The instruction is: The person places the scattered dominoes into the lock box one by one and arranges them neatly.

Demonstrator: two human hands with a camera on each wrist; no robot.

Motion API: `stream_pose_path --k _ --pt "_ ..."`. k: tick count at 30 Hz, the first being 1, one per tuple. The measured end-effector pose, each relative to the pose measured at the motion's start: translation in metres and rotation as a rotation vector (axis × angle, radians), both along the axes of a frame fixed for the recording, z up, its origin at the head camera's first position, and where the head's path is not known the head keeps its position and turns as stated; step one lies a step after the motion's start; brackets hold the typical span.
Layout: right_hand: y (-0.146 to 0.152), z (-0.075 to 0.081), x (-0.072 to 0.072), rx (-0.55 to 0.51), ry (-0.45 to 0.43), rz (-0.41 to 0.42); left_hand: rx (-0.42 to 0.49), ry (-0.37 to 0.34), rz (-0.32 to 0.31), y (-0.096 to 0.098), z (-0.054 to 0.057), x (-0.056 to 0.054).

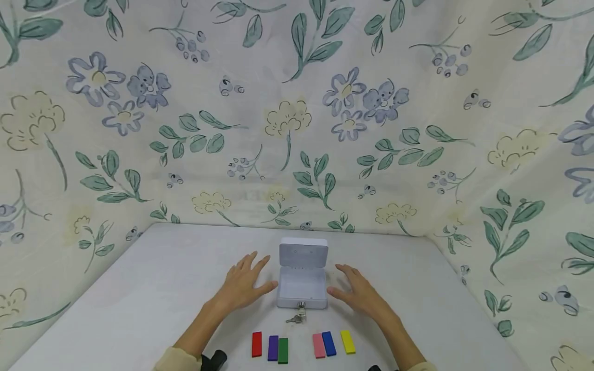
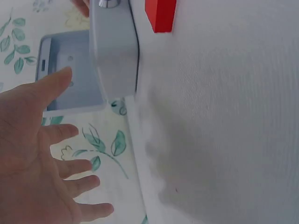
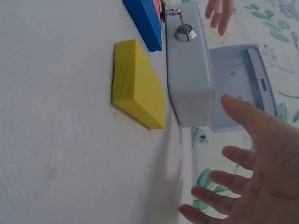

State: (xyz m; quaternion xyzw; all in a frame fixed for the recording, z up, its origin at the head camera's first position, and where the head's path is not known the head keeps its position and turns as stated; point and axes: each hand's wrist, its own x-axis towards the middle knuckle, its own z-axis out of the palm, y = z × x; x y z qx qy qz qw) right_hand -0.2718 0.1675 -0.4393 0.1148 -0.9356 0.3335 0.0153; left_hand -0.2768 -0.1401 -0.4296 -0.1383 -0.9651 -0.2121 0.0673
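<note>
A small white lockbox [image 1: 302, 301] stands on the table with its lid [image 1: 303, 255] raised, and its inside looks bare. Keys [image 1: 296, 318] hang from the lock at its front. On the box's left side, my left hand [image 1: 242, 284] is held with fingers spread, apart from the box. My right hand [image 1: 359, 292] mirrors it on the other side, fingers spread and holding nothing. Nearer the front edge lie a red block [image 1: 257, 344], a purple block [image 1: 273, 348], a green block [image 1: 283, 351], a pink block [image 1: 318, 346], a blue block [image 1: 329, 343] and a yellow block [image 1: 348, 342].
The white table [image 1: 176, 273] spreads out around the box. Cloth with a floral print [image 1: 260, 154] hangs behind the table and along both sides. In the head view, the blocks lie between my forearms.
</note>
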Motion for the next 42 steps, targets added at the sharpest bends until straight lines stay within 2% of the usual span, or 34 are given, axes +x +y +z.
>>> stream_pose_path --k 5,10,19,27,33,39,42 --pt "-0.003 0.001 0.002 -0.073 -0.041 0.019 0.047 -0.033 -0.016 0.004 0.002 0.002" --pt "-0.002 0.001 0.002 -0.140 -0.078 0.081 0.080 -0.073 -0.031 0.006 0.002 0.007" --pt "0.000 -0.005 -0.003 -0.212 -0.198 0.164 0.107 -0.037 -0.073 0.011 0.000 0.011" --pt "0.002 -0.009 -0.008 -0.215 -0.212 0.216 0.148 -0.040 -0.110 0.017 0.006 0.019" --pt "0.002 -0.009 -0.008 -0.214 -0.228 0.232 0.173 -0.111 -0.166 0.011 0.009 0.027" --pt "0.002 -0.008 -0.010 -0.227 -0.240 0.238 0.212 -0.232 -0.299 0.000 0.015 0.041" --pt "0.002 -0.007 -0.010 -0.233 -0.245 0.237 0.204 -0.293 -0.333 -0.005 0.016 0.047"
